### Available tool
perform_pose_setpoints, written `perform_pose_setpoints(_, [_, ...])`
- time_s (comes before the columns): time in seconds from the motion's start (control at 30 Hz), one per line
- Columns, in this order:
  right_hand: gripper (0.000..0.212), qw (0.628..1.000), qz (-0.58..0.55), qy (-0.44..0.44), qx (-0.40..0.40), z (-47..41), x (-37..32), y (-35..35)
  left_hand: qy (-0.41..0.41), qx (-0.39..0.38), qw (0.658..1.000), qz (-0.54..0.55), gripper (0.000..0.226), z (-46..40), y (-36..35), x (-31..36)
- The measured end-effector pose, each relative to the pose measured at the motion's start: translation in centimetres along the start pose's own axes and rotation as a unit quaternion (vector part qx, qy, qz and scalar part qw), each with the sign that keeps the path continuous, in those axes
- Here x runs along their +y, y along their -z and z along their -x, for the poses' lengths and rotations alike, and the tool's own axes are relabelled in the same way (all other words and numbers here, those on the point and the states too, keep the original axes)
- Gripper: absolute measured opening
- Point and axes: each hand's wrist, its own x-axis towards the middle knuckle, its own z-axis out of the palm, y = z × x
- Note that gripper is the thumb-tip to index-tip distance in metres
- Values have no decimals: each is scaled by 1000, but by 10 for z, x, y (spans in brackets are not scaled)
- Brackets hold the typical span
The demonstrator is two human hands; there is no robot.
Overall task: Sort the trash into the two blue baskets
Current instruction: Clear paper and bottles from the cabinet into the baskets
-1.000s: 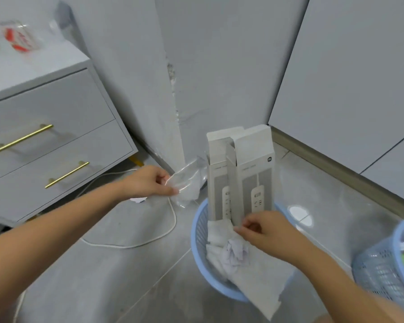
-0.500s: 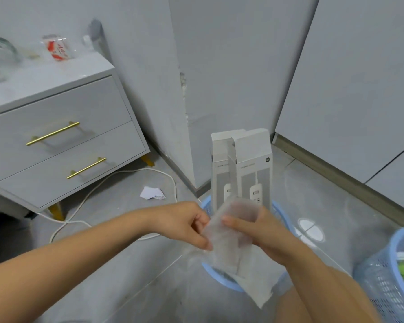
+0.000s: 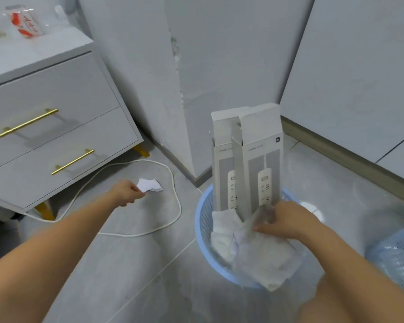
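Pinching the paper scrap (image 3: 149,185) with my left hand (image 3: 126,193), I keep my right hand (image 3: 287,221) gripping the clear wrapper (image 3: 262,214) inside the blue basket (image 3: 202,220) before releasing.

The second blue basket (image 3: 397,255) at 4 o'clock is cut off by the edge and blurry. The right hand (image 3: 287,221) hides part of the clear wrapper (image 3: 262,213). The bottle (image 3: 25,22) at 10 o'clock is fuzzy.
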Motion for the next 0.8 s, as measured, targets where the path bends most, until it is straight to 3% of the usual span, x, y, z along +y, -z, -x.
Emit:
perform_pose_setpoints(0.2, [63, 999, 49, 2, -6, -12, -3, -3, -9, 69, 993, -96, 33, -46, -9, 5])
perform_pose_setpoints(0.33, [72, 999, 23, -20, -21, -1, 12, 17, -34, 102, 986, -127, 43, -70, -32, 9])
perform_pose_setpoints(0.47, [62, 992, -109, -7, 59, 30, 26, 40, -42, 112, 982, -144, 49, -96, -53, 3])
perform_pose_setpoints(0.6, [20, 962, -149, 22, 226, 36, 20, 41, -48, 116, 976, -178, 54, -113, -67, -6])
perform_pose_setpoints(0.67, [17, 965, -130, 51, 224, 41, 11, 38, -54, 103, 974, -195, 52, -121, -70, -11])
perform_pose_setpoints(0.8, [19, 977, -96, 134, 133, 49, -7, 28, -65, 96, 969, -218, 48, -141, -72, -20])
